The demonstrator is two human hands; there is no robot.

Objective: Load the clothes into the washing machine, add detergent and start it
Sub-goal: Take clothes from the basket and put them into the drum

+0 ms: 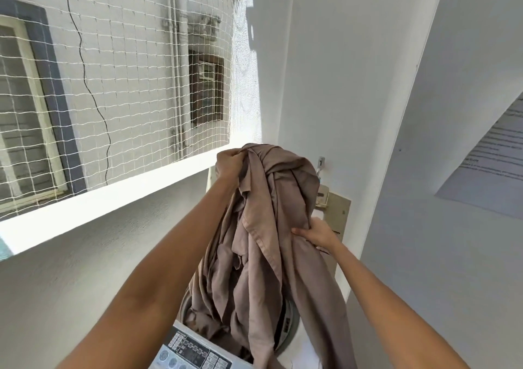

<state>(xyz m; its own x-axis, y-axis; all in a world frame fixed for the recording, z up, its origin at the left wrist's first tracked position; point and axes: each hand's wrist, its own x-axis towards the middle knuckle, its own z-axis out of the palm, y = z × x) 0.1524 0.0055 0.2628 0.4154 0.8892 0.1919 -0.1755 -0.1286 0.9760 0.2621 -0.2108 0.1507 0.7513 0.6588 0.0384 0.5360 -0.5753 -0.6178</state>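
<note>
White walls enclose a narrow balcony corner, with a mesh net point(119, 79) stretched over the opening on the left and a neighbouring building's window point(28, 108) behind it. Below the net runs a white ledge point(113, 196). Right of that, the left hand point(230, 164) is raised high, fingers bunched tight round the top of a brown cloth point(266, 241). The cloth hangs in long folds, its lower part trailing into the drum of the washing machine point(291, 329), whose control panel point(195, 351) shows at the bottom edge. Farther right, the right hand point(318, 234) pinches the cloth's side. A printed paper sheet point(492, 164) hangs on the far-right wall.
</note>
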